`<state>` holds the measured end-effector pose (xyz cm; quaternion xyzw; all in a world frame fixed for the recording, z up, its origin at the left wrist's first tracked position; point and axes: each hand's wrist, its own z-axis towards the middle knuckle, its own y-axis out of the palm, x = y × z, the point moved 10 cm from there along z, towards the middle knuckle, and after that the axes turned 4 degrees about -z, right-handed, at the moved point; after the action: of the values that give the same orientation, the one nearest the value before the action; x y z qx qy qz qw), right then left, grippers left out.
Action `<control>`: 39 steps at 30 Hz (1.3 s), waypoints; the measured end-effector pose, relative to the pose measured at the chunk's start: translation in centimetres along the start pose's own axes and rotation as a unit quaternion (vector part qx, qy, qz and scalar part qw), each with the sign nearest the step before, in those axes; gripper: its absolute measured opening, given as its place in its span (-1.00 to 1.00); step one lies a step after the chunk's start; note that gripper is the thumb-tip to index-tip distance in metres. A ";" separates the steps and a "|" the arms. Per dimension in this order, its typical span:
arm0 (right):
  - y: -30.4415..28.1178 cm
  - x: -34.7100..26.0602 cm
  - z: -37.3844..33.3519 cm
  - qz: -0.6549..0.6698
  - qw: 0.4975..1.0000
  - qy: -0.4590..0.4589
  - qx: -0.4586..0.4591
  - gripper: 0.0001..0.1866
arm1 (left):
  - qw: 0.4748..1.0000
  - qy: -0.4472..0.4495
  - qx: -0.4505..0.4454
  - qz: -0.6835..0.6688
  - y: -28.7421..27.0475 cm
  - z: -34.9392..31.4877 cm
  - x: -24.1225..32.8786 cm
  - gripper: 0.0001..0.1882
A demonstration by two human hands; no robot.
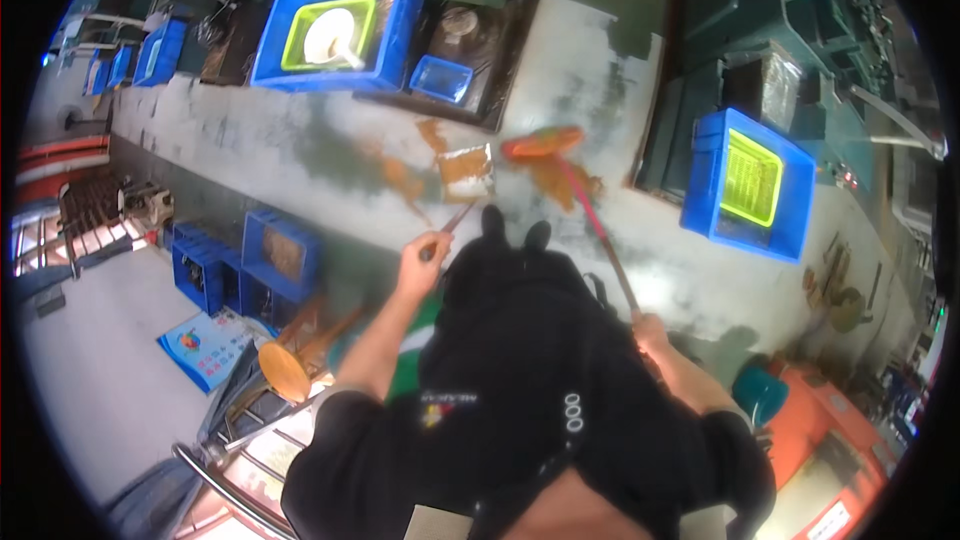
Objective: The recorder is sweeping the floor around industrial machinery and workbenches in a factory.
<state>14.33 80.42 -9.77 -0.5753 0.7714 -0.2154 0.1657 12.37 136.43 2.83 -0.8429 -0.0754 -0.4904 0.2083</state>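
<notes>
My left hand is closed around the handle of a dustpan, whose pan rests on the floor ahead of my shoes. Brown material lies across part of the pan. On the right, my right hand grips the long stick of a broom. The broom's orange-red head touches the floor just right of the pan, apart from it. Loose brown powder lies below the broom head, and another brown patch spreads left of the dustpan.
Blue crates holding yellow-green baskets stand by machines at the far left and right. More blue crates sit to the left. A round wooden stool and an orange machine are close beside me.
</notes>
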 end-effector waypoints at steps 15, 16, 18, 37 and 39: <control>2.5 -14.8 -0.2 -0.027 0.989 -0.144 0.027 -0.55 | 0.996 0.005 0.082 -0.021 -13.4 -0.9 -0.8 -0.75; 4.4 -12.3 -0.8 0.068 0.995 -0.067 -0.036 -0.55 | 0.994 0.004 0.096 -0.046 -14.7 -0.7 -1.2 -0.75; 1.8 -14.9 -7.5 0.015 1.000 0.001 -0.010 -0.50 | 0.989 -0.015 0.112 -0.093 -17.6 -0.5 -3.3 -0.76; 10.8 -13.4 3.8 0.450 0.880 0.145 -0.048 -0.67 | 0.997 -0.056 0.026 -0.035 -26.3 6.1 -4.1 -0.80; 13.3 -17.0 -1.0 0.633 0.764 0.113 -0.056 -0.64 | 0.997 -0.061 0.036 -0.042 -27.8 6.3 -4.1 -0.81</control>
<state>7.76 100.09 -15.75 0.0643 0.9841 -0.0819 0.1436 6.10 164.50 4.24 -0.8595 -0.1405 -0.4430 0.2126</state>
